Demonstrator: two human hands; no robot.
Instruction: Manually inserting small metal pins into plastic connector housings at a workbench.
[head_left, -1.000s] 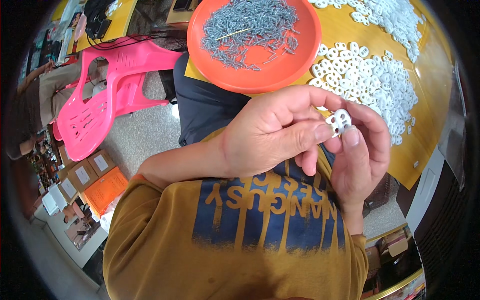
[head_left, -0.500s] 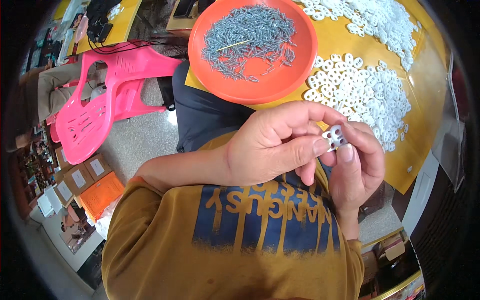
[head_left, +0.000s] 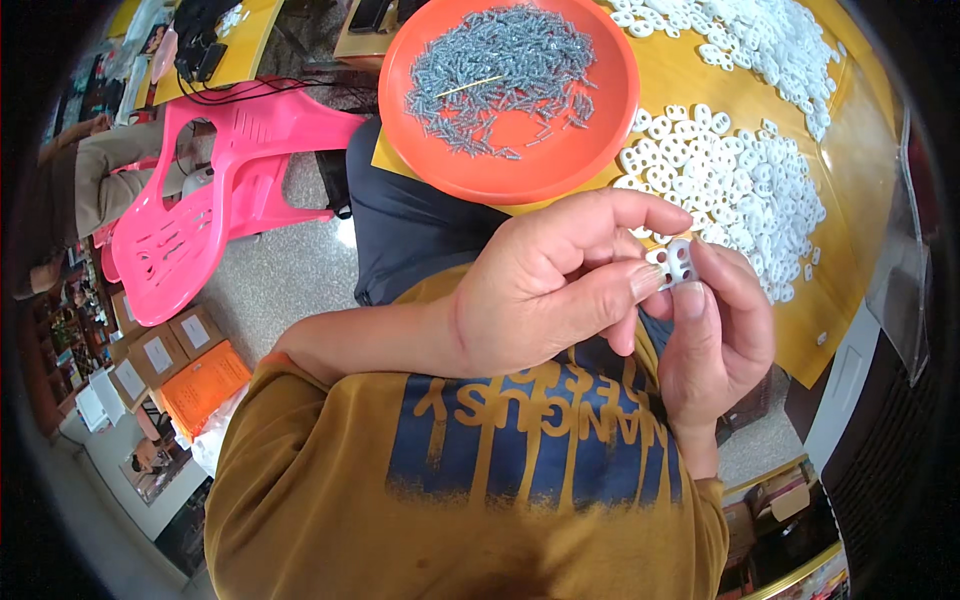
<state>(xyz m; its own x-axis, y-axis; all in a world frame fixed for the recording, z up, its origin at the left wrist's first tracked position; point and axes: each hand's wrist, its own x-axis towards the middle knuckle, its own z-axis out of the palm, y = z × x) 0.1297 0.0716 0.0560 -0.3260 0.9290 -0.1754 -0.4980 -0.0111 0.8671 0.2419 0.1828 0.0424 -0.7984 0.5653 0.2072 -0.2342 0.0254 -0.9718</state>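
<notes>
Pinches a small white plastic piece with round holes between thumb and index finger of the right hand, below and to the right of the shallow round orange dish. Rests the thumb tip of the left hand at its left edge, index finger arched above — cannot tell whether the hidden fingers close behind it. Holds, inside the dish, a heap of tiny grey metal screw-like parts with a thin yellowish stick across. Spreads, right of the dish, into loose white plastic holed pieces on the yellow tabletop.
</notes>
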